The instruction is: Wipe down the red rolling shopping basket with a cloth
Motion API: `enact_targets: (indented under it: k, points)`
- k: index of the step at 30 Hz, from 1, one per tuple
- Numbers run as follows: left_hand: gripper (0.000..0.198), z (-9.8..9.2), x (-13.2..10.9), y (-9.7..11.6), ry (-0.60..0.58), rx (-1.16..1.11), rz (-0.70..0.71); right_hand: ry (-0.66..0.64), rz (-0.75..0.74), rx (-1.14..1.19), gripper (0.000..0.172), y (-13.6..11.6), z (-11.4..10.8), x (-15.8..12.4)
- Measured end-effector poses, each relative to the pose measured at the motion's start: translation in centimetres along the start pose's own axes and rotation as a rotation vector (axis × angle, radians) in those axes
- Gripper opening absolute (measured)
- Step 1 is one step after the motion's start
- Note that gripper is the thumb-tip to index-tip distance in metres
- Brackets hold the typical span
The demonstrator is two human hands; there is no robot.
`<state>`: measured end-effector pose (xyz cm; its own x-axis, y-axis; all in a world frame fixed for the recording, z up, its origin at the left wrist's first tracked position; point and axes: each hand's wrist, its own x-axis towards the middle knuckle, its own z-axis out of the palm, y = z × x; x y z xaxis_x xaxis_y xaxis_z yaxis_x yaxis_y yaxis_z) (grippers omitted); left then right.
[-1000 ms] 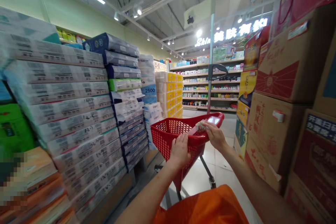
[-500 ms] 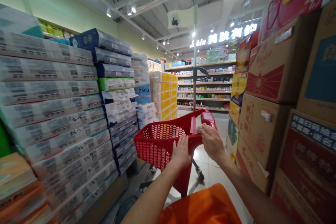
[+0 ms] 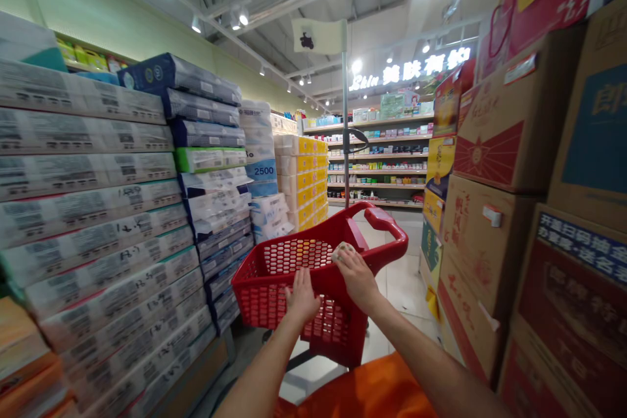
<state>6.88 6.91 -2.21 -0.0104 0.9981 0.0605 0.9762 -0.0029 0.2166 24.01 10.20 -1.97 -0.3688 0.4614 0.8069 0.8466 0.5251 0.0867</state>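
Note:
A red plastic shopping cart stands side-on in front of me, its handle to the right. My left hand rests against the near side of the basket, fingers stretched out and holding nothing. On the basket's upper rim, left of the handle, my right hand presses a small pale cloth under its fingers. A pole with a pale flag rises behind the cart. The basket's inside is partly hidden by its near wall.
Stacked white packs and blue packs line the left. Cardboard boxes are piled close on the right. Shelves of small goods stand at the back, beyond a yellow and white stack.
The cart has turned, showing more of its side and handle. My right hand and the cloth have moved left, from beside the handle to the basket rim. My left hand has also moved left.

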Motion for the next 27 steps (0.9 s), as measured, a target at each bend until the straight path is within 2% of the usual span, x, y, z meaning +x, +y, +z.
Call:
enact_targets:
  k: [2,6,8,12,14,17,19,20,22,25,27]
  points:
    - [0.076,-0.1,0.0,-1.8,-0.012,0.021,-0.078,0.038,0.046,-0.028,0.042,1.0,-0.1,0.0]
    - [0.077,-0.6,-0.3,-3.8,-0.031,0.071,-0.02,0.103,0.184,-0.049,0.045,2.6,-0.4,-0.2]
    - [0.077,-0.8,-0.5,-3.9,-0.037,0.072,-0.014,0.067,0.119,-0.012,0.045,1.6,0.5,-0.4]
    - [0.078,-0.9,-0.6,-4.0,-0.056,0.058,-0.007,-0.012,-0.102,0.06,0.046,-0.4,2.1,-0.2]
    - [0.078,-1.0,-0.5,-4.4,-0.062,0.044,-0.002,0.028,-0.074,0.062,0.047,0.9,1.5,0.3]
    - [0.078,-1.2,-0.4,-4.9,-0.053,0.039,0.007,0.171,0.117,0.015,0.047,4.9,-0.8,0.7]
    - [0.078,-1.4,-0.3,-5.1,-0.042,0.049,-0.001,0.215,0.187,-0.003,0.047,6.7,-1.8,0.0]
    - [0.078,-1.5,-0.4,-5.2,-0.043,0.055,-0.01,0.208,0.174,0.004,0.047,6.8,-1.8,-0.8]
    - [0.078,-1.7,-0.5,-5.3,-0.058,0.071,-0.029,0.167,0.085,0.047,0.047,5.6,-0.8,-3.5]
    - [0.079,-1.8,-0.6,-5.5,-0.072,0.099,-0.035,0.125,-0.031,0.127,0.048,2.2,1.9,-8.0]
    - [0.079,-1.8,-0.5,-5.7,-0.07,0.109,-0.032,0.109,-0.069,0.172,0.052,0.8,2.8,-9.5]
